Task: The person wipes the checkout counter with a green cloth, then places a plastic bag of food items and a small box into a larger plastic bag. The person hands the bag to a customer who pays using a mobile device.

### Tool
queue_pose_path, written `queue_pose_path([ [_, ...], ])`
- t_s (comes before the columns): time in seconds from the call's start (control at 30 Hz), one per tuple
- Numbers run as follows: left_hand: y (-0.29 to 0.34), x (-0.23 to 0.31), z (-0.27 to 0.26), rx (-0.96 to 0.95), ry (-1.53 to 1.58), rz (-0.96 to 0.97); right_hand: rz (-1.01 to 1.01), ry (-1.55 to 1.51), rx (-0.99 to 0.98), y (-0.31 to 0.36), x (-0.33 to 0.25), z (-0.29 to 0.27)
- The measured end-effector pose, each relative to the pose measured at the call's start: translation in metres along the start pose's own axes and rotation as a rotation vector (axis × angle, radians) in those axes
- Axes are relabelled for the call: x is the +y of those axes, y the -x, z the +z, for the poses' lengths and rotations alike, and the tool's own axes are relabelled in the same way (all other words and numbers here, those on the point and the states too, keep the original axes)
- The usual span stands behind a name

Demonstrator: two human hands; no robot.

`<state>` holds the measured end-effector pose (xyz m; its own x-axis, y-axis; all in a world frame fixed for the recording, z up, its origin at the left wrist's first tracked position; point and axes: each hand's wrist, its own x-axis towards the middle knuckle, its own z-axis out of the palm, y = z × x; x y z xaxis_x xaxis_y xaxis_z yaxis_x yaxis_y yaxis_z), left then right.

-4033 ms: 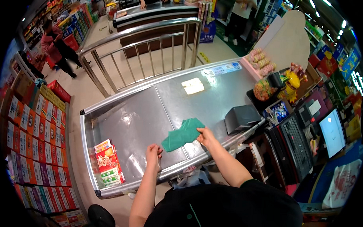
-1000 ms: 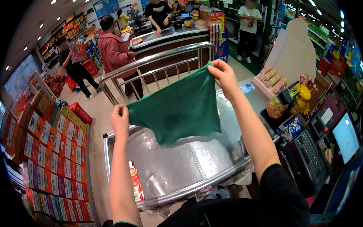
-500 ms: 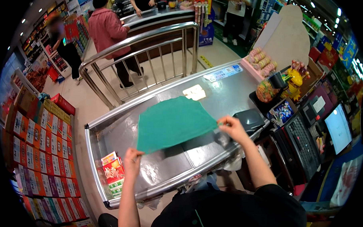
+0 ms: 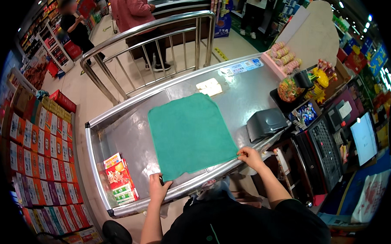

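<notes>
Square green terry cloth (image 4: 190,134) lies flat on the steel checkout counter (image 4: 130,141), its slightly longer axis running away from the person. Left hand (image 4: 158,190) pinches the near-left corner; right hand (image 4: 250,157) pinches the near-right corner.

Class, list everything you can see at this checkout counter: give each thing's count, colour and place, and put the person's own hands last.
cloth: one, green, spread flat on the counter
counter: one, steel, centre
packets: a few, red and white, counter's left end
scanner: one, grey, right of the cloth
railing: one, steel, behind the counter
keyboard: one, black, right
screen: one, white, far right
left hand: on the cloth's near left corner
right hand: on its near right corner
</notes>
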<state>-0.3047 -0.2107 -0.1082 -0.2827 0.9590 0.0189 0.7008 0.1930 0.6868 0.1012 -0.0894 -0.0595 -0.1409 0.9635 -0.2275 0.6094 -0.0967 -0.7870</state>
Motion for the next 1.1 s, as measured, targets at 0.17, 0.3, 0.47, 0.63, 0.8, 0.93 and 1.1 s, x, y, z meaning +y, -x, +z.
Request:
queue_pose_path([
  [0.17, -0.019, -0.004, 0.024, 0.089, -0.017, -0.272, 0.014, 0.193, 0.066, -0.008, -0.003, 0.006],
  [0.3, -0.054, -0.026, 0.028, 0.135, 0.084, -0.338, 0.002, 0.423, 0.036, -0.015, -0.021, 0.004],
  [0.47, -0.142, -0.046, 0.039, 0.253, 0.093, -0.36, 0.124, 0.255, 0.122, -0.097, -0.051, 0.01],
  [0.63, -0.183, -0.025, 0.056, 0.239, 0.101, -0.585, 0.344, 0.216, 0.294, -0.169, -0.053, 0.039],
  [0.8, -0.192, -0.03, 0.036, -0.002, 0.793, -0.788, 0.384, -0.071, 0.086, -0.182, -0.041, 0.025],
  [0.93, -0.189, -0.004, -0.01, -0.065, 1.192, -0.631, 0.234, -0.531, -0.025, -0.171, -0.068, -0.013],
  [1.1, -0.203, 0.038, -0.067, 0.009, 1.376, -0.423, 0.104, -0.571, -0.011, -0.18, -0.11, -0.058],
])
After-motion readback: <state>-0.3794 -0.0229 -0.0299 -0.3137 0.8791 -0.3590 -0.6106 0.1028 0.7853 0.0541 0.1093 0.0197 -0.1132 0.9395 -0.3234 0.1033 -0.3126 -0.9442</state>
